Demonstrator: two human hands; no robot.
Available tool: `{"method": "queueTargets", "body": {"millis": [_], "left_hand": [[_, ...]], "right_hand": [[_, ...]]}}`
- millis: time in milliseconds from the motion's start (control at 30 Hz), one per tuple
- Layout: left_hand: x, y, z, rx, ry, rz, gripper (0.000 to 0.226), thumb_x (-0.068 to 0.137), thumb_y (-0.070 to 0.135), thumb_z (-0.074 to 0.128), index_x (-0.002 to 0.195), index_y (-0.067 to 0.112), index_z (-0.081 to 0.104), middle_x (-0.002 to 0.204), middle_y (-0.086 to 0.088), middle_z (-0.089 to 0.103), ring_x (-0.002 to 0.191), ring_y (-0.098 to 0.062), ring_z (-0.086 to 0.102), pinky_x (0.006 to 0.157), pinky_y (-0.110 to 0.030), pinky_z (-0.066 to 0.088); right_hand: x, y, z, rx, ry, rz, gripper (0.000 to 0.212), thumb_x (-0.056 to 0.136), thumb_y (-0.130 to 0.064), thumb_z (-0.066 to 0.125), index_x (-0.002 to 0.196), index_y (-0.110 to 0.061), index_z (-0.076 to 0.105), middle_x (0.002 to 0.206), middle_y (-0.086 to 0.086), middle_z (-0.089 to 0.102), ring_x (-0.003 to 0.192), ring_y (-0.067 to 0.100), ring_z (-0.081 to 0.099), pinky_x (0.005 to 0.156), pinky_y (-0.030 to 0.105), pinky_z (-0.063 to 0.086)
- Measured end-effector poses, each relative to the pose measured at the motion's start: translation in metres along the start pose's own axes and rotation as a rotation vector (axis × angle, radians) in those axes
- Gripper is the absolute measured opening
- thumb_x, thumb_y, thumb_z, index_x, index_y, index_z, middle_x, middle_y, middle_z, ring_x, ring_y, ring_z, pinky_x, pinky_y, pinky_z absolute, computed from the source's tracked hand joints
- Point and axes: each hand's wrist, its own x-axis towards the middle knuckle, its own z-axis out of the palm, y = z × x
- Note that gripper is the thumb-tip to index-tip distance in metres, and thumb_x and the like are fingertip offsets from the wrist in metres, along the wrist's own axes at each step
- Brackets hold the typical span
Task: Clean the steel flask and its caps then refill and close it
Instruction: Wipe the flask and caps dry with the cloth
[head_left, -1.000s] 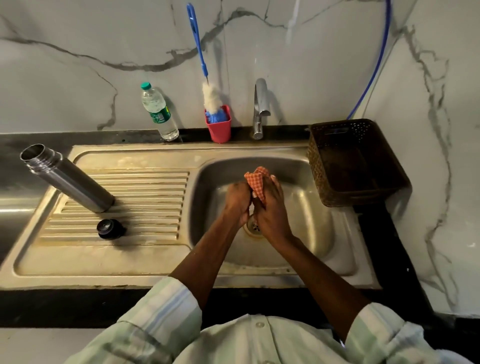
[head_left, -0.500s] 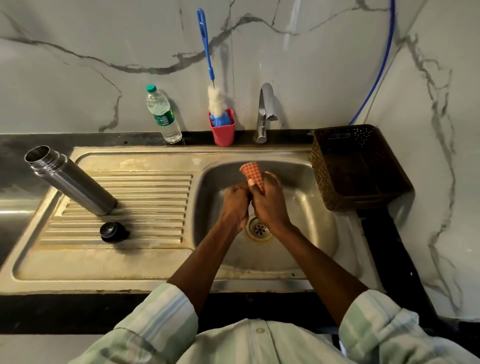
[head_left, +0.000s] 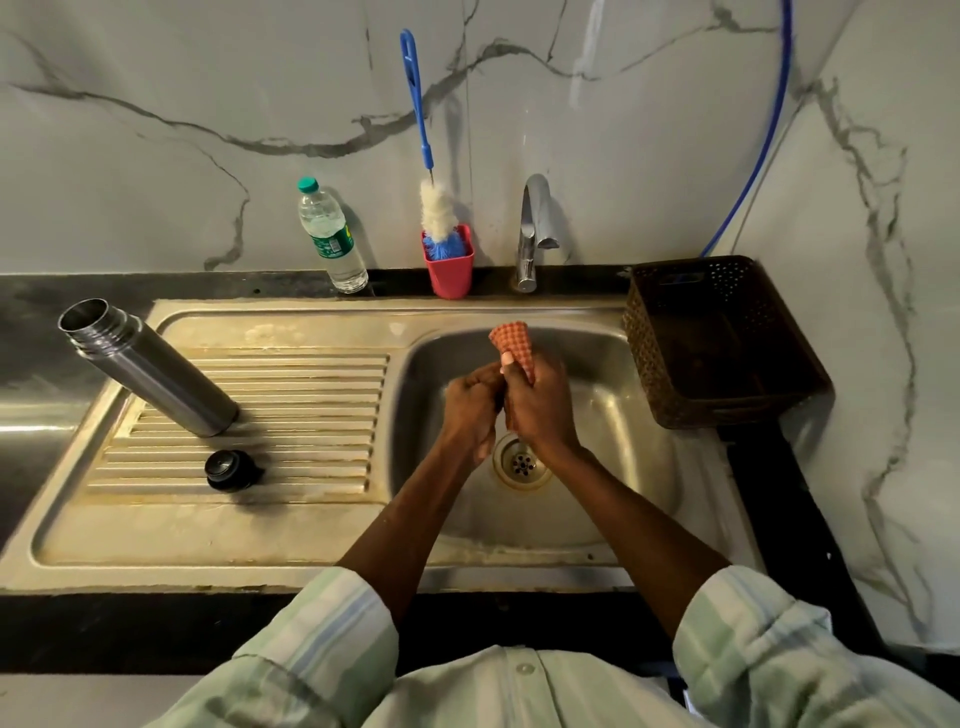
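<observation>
Your left hand (head_left: 470, 410) and right hand (head_left: 540, 408) are together over the sink basin (head_left: 613, 415), just above the drain (head_left: 521, 462). Right hand fingers are curled round an orange checked cloth (head_left: 514, 340); its free end sticks up above the thumb. Left hand fingers are clenched too, pressed against the right hand. They probably hold something small between them, maybe a cap, but it is hidden by the knuckles, so I cannot tell what.

Steel flask (head_left: 148, 371) stands upright on the ribbed drainboard (head_left: 291, 415) at left, mouth open, threads showing, no cap on. It looks tilted only through the wide lens. Black inner cap (head_left: 228, 469) sits on the drainboard just in front of the flask base, apart from it, well apart from your hands.

On the dark worktop (head_left: 208, 286) strip behind the sink: plastic water bottle (head_left: 332, 239) with green cap, upright. Beside it a red cup (head_left: 449, 265) holding a bottle brush (head_left: 423, 156), blue handle leaning on the marble wall (head_left: 156, 182). Tap (head_left: 535, 228) right of the cup, spout over the basin; no water stream visible. Brown perforated basket (head_left: 727, 343) at the sink's right edge, against the corner. Blue hose (head_left: 763, 135) runs down the wall behind the basket. Striped rolled-up sleeves (head_left: 322, 639) at the bottom.
</observation>
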Motion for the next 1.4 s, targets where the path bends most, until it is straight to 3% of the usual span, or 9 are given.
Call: {"method": "queueTargets", "body": {"millis": [200, 400, 633, 733, 833, 900, 967, 1200, 1400], "left_hand": [[-0.001, -0.010, -0.004, 0.020, -0.025, 0.157, 0.025, 0.092, 0.008, 0.065, 0.113, -0.005, 0.068, 0.124, -0.020, 0.060, 0.104, -0.027, 0.064, 0.083, -0.038, 0.056], [0.005, 0.002, -0.006, 0.163, -0.019, 0.167, 0.022, 0.100, 0.008, 0.051, 0.103, -0.002, 0.070, 0.103, -0.023, 0.068, 0.099, -0.034, 0.066, 0.088, -0.046, 0.057], [-0.003, -0.001, -0.011, 0.216, -0.179, 0.202, 0.024, 0.096, 0.002, 0.057, 0.116, -0.003, 0.069, 0.104, -0.002, 0.075, 0.096, -0.015, 0.068, 0.084, -0.028, 0.053], [0.003, 0.007, -0.011, 0.188, -0.262, 0.072, 0.020, 0.098, 0.013, 0.058, 0.110, 0.004, 0.071, 0.097, -0.006, 0.075, 0.093, -0.016, 0.068, 0.087, -0.031, 0.053], [0.009, 0.018, -0.007, -0.149, -0.210, -0.178, 0.025, 0.102, 0.016, 0.048, 0.111, 0.000, 0.066, 0.090, -0.009, 0.071, 0.087, -0.019, 0.066, 0.089, -0.031, 0.053], [0.010, 0.024, -0.006, -0.167, -0.169, -0.202, 0.025, 0.102, 0.009, 0.042, 0.102, 0.001, 0.066, 0.085, -0.009, 0.072, 0.082, -0.017, 0.067, 0.080, -0.028, 0.056], [0.007, 0.025, -0.004, -0.074, -0.172, -0.118, 0.026, 0.100, 0.003, 0.043, 0.094, 0.001, 0.067, 0.085, -0.009, 0.071, 0.082, -0.018, 0.065, 0.078, -0.028, 0.056], [0.002, 0.012, -0.008, 0.161, -0.250, 0.106, 0.016, 0.096, 0.007, 0.059, 0.092, 0.006, 0.075, 0.089, -0.010, 0.074, 0.088, -0.022, 0.068, 0.086, -0.035, 0.053], [0.014, 0.035, -0.010, -0.125, -0.218, -0.134, 0.021, 0.099, 0.002, 0.048, 0.093, 0.003, 0.068, 0.083, -0.008, 0.072, 0.079, -0.018, 0.067, 0.074, -0.028, 0.057]], "right_hand": [[0.039, -0.030, -0.026, 0.537, -0.246, 0.850, 0.039, 0.094, -0.045, 0.049, 0.099, -0.011, 0.067, 0.087, 0.014, 0.069, 0.080, 0.028, 0.064, 0.084, 0.048, 0.052], [0.006, -0.001, 0.004, 0.053, -0.053, 0.038, 0.036, 0.095, -0.052, 0.048, 0.115, -0.024, 0.059, 0.103, 0.000, 0.066, 0.090, 0.013, 0.065, 0.075, 0.029, 0.054], [0.049, -0.016, -0.034, 0.686, -0.334, 0.827, 0.043, 0.087, -0.044, 0.057, 0.109, -0.009, 0.068, 0.100, 0.014, 0.072, 0.085, 0.031, 0.068, 0.080, 0.048, 0.056], [0.039, -0.012, -0.027, 0.572, -0.155, 0.663, 0.030, 0.088, -0.040, 0.061, 0.100, -0.013, 0.069, 0.093, 0.010, 0.074, 0.080, 0.025, 0.070, 0.080, 0.044, 0.058], [0.019, -0.003, -0.019, 0.094, 0.028, 0.061, 0.016, 0.092, -0.037, 0.060, 0.091, -0.021, 0.065, 0.088, 0.004, 0.069, 0.079, 0.013, 0.065, 0.068, 0.028, 0.053], [0.013, 0.015, -0.013, -0.120, -0.058, -0.250, 0.025, 0.094, -0.038, 0.055, 0.106, -0.018, 0.065, 0.104, 0.004, 0.066, 0.103, 0.016, 0.058, 0.086, 0.029, 0.048], [0.013, 0.020, -0.009, -0.066, -0.068, -0.223, 0.033, 0.095, -0.042, 0.052, 0.111, -0.015, 0.064, 0.108, 0.004, 0.066, 0.106, 0.018, 0.058, 0.090, 0.031, 0.048], [0.047, -0.025, -0.044, 0.830, -0.293, 0.795, 0.035, 0.094, -0.039, 0.048, 0.117, -0.017, 0.064, 0.097, 0.018, 0.072, 0.078, 0.034, 0.070, 0.080, 0.049, 0.054], [0.018, -0.005, -0.019, 0.117, -0.024, 0.017, 0.016, 0.094, -0.034, 0.059, 0.089, -0.020, 0.063, 0.080, 0.000, 0.064, 0.069, 0.010, 0.063, 0.061, 0.023, 0.051]]}}
